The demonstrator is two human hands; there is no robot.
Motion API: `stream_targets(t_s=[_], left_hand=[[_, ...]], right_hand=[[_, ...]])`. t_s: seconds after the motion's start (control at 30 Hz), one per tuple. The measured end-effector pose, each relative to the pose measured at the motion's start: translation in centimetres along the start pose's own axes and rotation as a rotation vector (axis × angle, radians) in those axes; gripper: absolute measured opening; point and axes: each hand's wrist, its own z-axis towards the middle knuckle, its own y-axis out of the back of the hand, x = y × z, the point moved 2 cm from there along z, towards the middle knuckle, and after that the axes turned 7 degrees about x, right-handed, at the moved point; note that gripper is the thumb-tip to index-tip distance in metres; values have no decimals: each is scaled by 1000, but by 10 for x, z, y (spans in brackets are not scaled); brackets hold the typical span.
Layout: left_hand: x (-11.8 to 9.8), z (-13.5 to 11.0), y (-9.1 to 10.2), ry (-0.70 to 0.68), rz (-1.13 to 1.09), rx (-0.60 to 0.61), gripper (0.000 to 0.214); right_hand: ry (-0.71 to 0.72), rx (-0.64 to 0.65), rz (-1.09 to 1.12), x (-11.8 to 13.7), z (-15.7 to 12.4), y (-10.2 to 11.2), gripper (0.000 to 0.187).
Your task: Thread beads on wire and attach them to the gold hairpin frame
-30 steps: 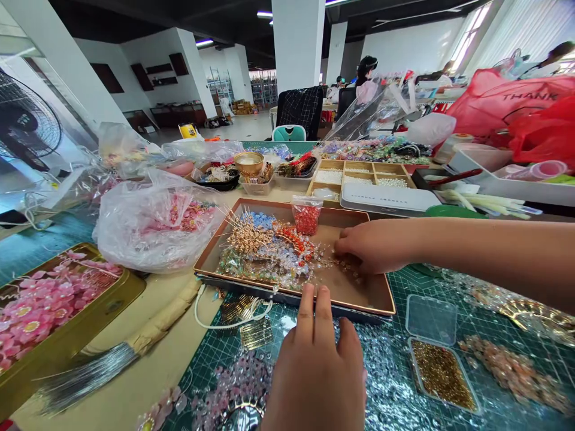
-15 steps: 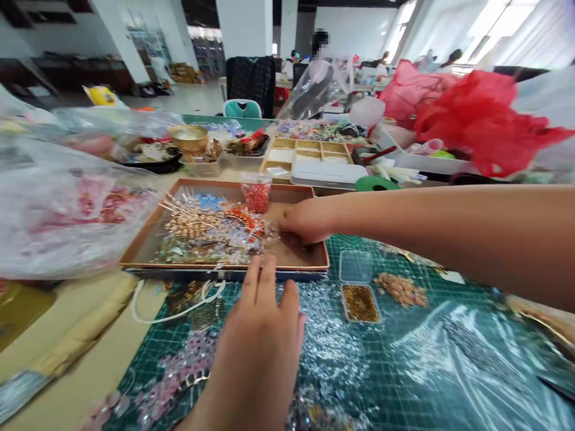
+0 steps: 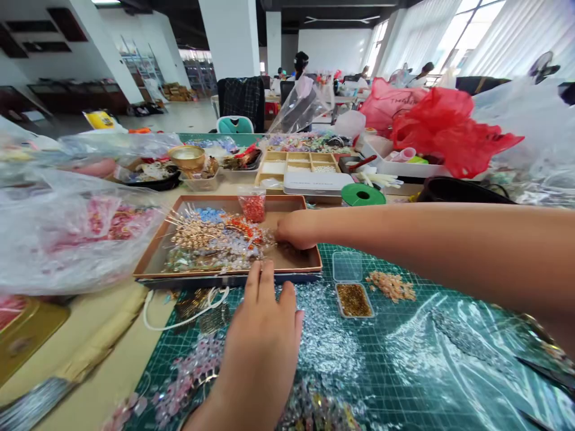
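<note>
A shallow box (image 3: 287, 263) with an orange-brown rim holds gold beaded sprays (image 3: 197, 234), clear and blue beads, an orange beaded piece (image 3: 245, 227) and a small bag of red beads (image 3: 253, 205). My right hand (image 3: 297, 230) reaches into the box's right half, fingers curled down beside the clear beads. Its fingertips are mostly hidden, so what they hold cannot be made out. My left hand (image 3: 265, 335) is open, its stretched fingertips at the box's front edge. Pink beaded flowers (image 3: 188, 374) lie left of that hand.
On the green cutting mat (image 3: 390, 359) are a small case of gold beads (image 3: 354, 299), peach-coloured pieces (image 3: 392, 285) and dark scissors (image 3: 545, 374). Behind stand a divided tray (image 3: 299, 158), a green spool (image 3: 363, 194) and a red plastic bag (image 3: 449, 129). A brush (image 3: 90, 362) lies left.
The camera view has tilted up and shifted slightly, so the box sits a little lower and the picture is sharper. Both hands keep nearly the same places at the box.
</note>
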Motion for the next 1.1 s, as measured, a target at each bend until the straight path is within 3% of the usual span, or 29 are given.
stream_targets(t_s=[0.27, 0.63, 0.97, 1.1], left_hand=[[-5, 0, 7, 85, -58, 164, 37], [-5, -2, 12, 58, -8, 130, 35], [-4, -4, 14, 32, -43, 127, 31], [-3, -4, 13, 36, -57, 125, 29]], right_hand=[[-16, -35, 6, -5, 7, -3, 31], [-96, -114, 49, -15, 0, -4, 30], [-236, -283, 299, -34, -38, 7, 28], [-236, -329, 469, -32, -76, -3, 24]])
